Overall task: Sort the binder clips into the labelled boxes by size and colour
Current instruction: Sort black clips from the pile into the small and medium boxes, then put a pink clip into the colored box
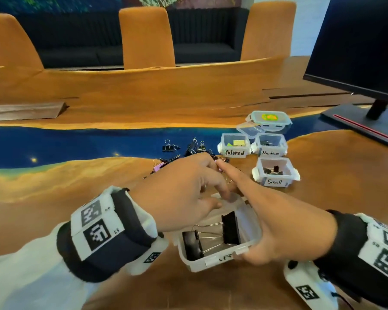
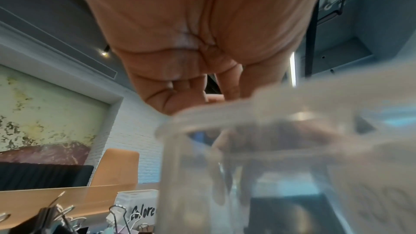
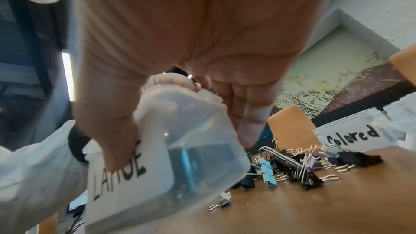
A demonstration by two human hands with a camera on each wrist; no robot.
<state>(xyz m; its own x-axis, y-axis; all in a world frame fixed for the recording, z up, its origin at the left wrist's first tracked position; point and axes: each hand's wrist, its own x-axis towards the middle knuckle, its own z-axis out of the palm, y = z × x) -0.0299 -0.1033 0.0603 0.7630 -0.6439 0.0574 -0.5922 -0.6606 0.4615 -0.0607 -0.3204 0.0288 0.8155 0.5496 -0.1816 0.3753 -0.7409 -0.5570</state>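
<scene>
Both hands point(image 1: 276, 222) grip Large box point(image 1: 211, 262) rim; clip pile point(image 1: 188, 151) beyond.

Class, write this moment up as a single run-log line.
right hand grips Large box | left hand at its rim | two black clips inside | loose pile unsorted

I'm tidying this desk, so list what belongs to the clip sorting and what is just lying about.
Belongs to the job:
- clear plastic box labelled Large, gripped by the right hand
- left hand at its far rim
- Colored box, Medium box, Small box
- loose pile of black and coloured binder clips

Lying about:
- black monitor
- lidded clear container
- orange chairs
</scene>
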